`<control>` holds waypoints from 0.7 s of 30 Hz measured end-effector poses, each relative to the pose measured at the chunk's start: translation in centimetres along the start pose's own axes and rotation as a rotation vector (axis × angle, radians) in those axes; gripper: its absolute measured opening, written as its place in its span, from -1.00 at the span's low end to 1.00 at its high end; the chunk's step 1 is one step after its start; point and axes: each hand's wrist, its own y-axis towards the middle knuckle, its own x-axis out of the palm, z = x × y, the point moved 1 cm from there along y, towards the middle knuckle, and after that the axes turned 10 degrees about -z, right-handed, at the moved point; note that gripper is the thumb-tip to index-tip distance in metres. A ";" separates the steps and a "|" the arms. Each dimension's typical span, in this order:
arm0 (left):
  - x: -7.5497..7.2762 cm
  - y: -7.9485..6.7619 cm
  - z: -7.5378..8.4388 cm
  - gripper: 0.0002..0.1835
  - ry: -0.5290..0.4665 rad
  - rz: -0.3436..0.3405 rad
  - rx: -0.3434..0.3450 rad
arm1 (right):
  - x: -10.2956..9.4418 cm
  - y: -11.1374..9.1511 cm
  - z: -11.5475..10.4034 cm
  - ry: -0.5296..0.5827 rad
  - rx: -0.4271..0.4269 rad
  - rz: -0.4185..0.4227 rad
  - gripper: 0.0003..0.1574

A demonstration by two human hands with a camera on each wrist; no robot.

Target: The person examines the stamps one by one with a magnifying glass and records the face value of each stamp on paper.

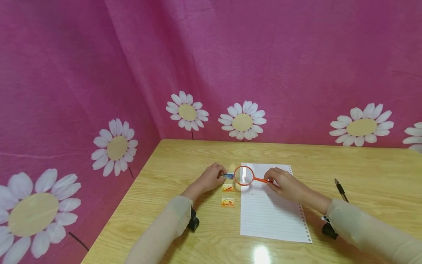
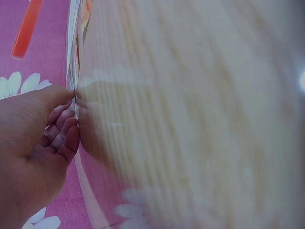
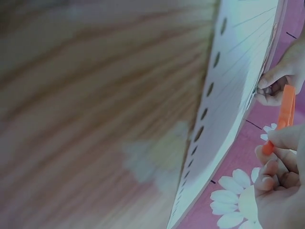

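Observation:
In the head view my right hand (image 1: 285, 184) holds an orange-red magnifying glass (image 1: 260, 180) by its handle, the round lens over the left edge of a lined paper sheet (image 1: 273, 216). The right wrist view shows thumb and fingers of the right hand (image 3: 281, 176) pinching the orange handle (image 3: 286, 107). Left of the lens, the fingertips of my left hand (image 1: 211, 178) pinch the left edge of a small blue stamp-like picture (image 1: 229, 176) at the table surface. Two yellow-and-red stamp-like pictures, one nearer (image 1: 228, 202) and one in the middle (image 1: 228, 188), lie in a column below it.
A black pen (image 1: 341, 190) lies on the wooden table (image 1: 184, 154) to the right of the paper. Pink cloth (image 1: 263, 66) with daisies hangs behind and to the left of the table. Glare falls at the front edge.

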 end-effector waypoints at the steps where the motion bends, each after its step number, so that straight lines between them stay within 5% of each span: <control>1: 0.0 0.0 0.0 -0.88 0.001 0.000 0.001 | -0.1 -0.1 0.1 -0.006 0.001 0.002 -0.74; 21: 0.0 -0.1 0.2 -0.87 -0.010 -0.003 -0.009 | -1.8 -3.1 1.4 -0.042 0.019 0.049 -0.69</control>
